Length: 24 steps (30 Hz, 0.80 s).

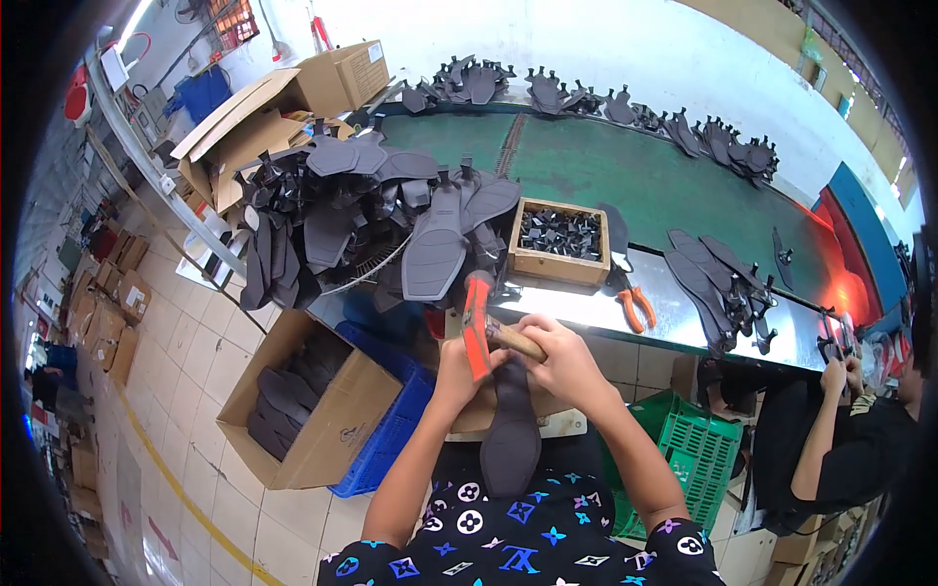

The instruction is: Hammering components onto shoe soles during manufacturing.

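Note:
My right hand [567,363] is wrapped round the wooden handle of a hammer [477,327], whose red head crosses in front of my left hand. My left hand [456,379] is closed at the narrow heel end of a dark shoe sole [511,449]; the hammer head hides part of its fingers. The sole's broad end points toward my body. Under it is a work stand with a pale plate [562,424], mostly covered by my hands and the sole. Just beyond them stands a wooden box [557,268] of small black heel pieces.
A heap of dark soles with heels [435,249] lies left of the wooden box. Orange-handled pliers [637,309] and more soles [708,278] lie to its right, before a green conveyor belt [625,161]. A cardboard box [337,430] and green crate [689,454] flank me; a co-worker [840,439] sits right.

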Each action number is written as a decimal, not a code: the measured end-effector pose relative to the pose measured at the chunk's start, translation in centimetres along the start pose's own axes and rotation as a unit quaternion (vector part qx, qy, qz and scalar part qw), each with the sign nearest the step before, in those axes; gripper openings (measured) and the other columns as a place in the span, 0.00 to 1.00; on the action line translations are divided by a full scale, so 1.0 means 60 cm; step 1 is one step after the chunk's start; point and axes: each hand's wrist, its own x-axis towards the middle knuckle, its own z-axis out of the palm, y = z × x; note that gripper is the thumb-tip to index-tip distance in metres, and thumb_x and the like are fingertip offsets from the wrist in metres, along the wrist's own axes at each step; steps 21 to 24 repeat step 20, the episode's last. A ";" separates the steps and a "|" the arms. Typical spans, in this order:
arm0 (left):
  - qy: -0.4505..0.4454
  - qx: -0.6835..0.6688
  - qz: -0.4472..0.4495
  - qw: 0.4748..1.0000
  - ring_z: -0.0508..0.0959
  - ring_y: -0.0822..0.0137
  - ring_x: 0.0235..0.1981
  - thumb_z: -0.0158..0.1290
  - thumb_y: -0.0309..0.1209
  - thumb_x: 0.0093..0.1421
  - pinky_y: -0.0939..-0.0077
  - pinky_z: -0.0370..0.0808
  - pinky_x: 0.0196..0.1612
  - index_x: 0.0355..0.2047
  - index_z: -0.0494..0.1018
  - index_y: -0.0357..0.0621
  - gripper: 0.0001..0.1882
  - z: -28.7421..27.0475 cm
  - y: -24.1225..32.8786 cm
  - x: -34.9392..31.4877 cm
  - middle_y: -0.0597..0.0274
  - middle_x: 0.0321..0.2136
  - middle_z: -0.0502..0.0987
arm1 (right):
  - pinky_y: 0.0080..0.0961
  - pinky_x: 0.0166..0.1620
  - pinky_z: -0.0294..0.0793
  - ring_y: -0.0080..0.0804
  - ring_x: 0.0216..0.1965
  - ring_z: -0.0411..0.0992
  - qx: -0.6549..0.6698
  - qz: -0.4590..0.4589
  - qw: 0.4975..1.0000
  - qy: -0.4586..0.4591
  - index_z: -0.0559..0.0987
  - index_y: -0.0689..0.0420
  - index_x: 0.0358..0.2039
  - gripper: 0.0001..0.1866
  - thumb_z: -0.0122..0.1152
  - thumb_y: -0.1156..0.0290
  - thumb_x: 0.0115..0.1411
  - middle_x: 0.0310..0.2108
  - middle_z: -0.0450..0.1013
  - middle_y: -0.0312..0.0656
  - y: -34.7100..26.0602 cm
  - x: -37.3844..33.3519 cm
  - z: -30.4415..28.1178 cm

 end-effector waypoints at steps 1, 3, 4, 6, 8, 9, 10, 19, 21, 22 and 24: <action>-0.035 0.010 -0.052 0.998 0.79 0.75 0.29 0.66 0.25 0.52 0.76 0.75 0.33 0.36 0.81 0.34 0.11 -0.003 0.004 0.003 0.61 0.27 0.82 | 0.31 0.40 0.75 0.43 0.34 0.77 -0.008 0.018 1.000 0.009 0.79 0.64 0.38 0.10 0.64 0.79 0.55 0.35 0.76 0.45 -0.001 -0.002 -0.002; -0.066 0.036 -0.116 0.990 0.79 0.76 0.35 0.64 0.24 0.53 0.79 0.75 0.40 0.38 0.82 0.34 0.12 -0.007 0.001 0.012 0.63 0.32 0.83 | 0.30 0.37 0.74 0.39 0.31 0.75 0.013 0.029 0.999 0.021 0.79 0.64 0.40 0.10 0.63 0.77 0.57 0.32 0.75 0.44 -0.008 -0.005 -0.007; -0.068 0.035 -0.115 0.990 0.79 0.76 0.35 0.64 0.24 0.53 0.79 0.75 0.40 0.38 0.82 0.34 0.12 -0.005 0.002 0.012 0.63 0.32 0.83 | 0.29 0.34 0.73 0.36 0.27 0.74 0.035 0.040 0.998 0.031 0.78 0.63 0.42 0.10 0.62 0.76 0.60 0.29 0.75 0.43 -0.014 -0.008 -0.013; -0.084 -0.067 -0.081 0.991 0.79 0.76 0.36 0.64 0.23 0.53 0.80 0.75 0.42 0.39 0.83 0.35 0.12 -0.009 0.003 0.007 0.63 0.34 0.84 | 0.29 0.36 0.74 0.40 0.29 0.75 0.116 0.085 0.988 0.059 0.76 0.64 0.46 0.13 0.61 0.75 0.62 0.29 0.76 0.47 -0.055 -0.026 -0.027; -0.091 -0.073 -0.096 0.988 0.79 0.76 0.37 0.64 0.23 0.53 0.81 0.75 0.44 0.39 0.83 0.36 0.12 -0.011 0.001 0.005 0.62 0.35 0.84 | 0.30 0.38 0.75 0.44 0.31 0.76 0.194 0.137 0.968 0.087 0.74 0.64 0.51 0.16 0.60 0.74 0.64 0.30 0.77 0.51 -0.083 -0.062 -0.035; -0.086 -0.075 -0.088 0.990 0.79 0.76 0.37 0.64 0.22 0.53 0.81 0.75 0.43 0.39 0.83 0.36 0.12 -0.009 0.003 0.005 0.63 0.35 0.84 | 0.30 0.37 0.75 0.46 0.31 0.77 0.159 0.122 0.974 0.104 0.72 0.65 0.54 0.18 0.59 0.74 0.65 0.31 0.77 0.53 -0.086 -0.080 -0.039; -0.079 -0.078 -0.080 0.991 0.79 0.76 0.37 0.64 0.22 0.53 0.81 0.75 0.43 0.39 0.83 0.35 0.11 -0.008 0.004 0.006 0.63 0.35 0.84 | 0.31 0.37 0.75 0.48 0.31 0.77 0.123 0.107 0.979 0.119 0.70 0.66 0.57 0.21 0.58 0.74 0.65 0.32 0.77 0.54 -0.088 -0.094 -0.042; -0.112 0.032 -0.041 0.992 0.78 0.63 0.50 0.67 0.29 0.51 0.71 0.72 0.55 0.58 0.63 0.47 0.35 -0.018 -0.003 0.001 0.55 0.43 0.83 | 0.16 0.25 0.69 0.18 0.21 0.71 -0.002 0.017 0.991 0.131 0.69 0.62 0.63 0.25 0.51 0.78 0.64 0.25 0.75 0.36 -0.176 -0.120 -0.117; -0.128 0.109 0.033 0.985 0.76 0.56 0.58 0.68 0.33 0.51 0.67 0.69 0.62 0.73 0.44 0.54 0.56 -0.018 -0.005 -0.001 0.52 0.47 0.82 | 0.16 0.25 0.69 0.18 0.21 0.71 -0.003 0.022 0.991 0.129 0.69 0.62 0.63 0.25 0.51 0.78 0.64 0.25 0.75 0.36 -0.175 -0.123 -0.116; -0.128 0.109 0.033 0.985 0.76 0.56 0.58 0.68 0.33 0.51 0.67 0.69 0.62 0.73 0.44 0.54 0.56 -0.018 -0.005 -0.001 0.52 0.47 0.82 | 0.16 0.25 0.69 0.18 0.21 0.71 -0.003 0.022 0.991 0.129 0.69 0.62 0.63 0.25 0.51 0.78 0.64 0.25 0.75 0.36 -0.175 -0.123 -0.116; -0.128 0.109 0.033 0.985 0.76 0.56 0.58 0.68 0.33 0.51 0.67 0.69 0.62 0.73 0.44 0.54 0.56 -0.018 -0.005 -0.001 0.52 0.47 0.82 | 0.16 0.25 0.69 0.18 0.21 0.71 -0.003 0.022 0.991 0.129 0.69 0.62 0.63 0.25 0.51 0.78 0.64 0.25 0.75 0.36 -0.175 -0.123 -0.116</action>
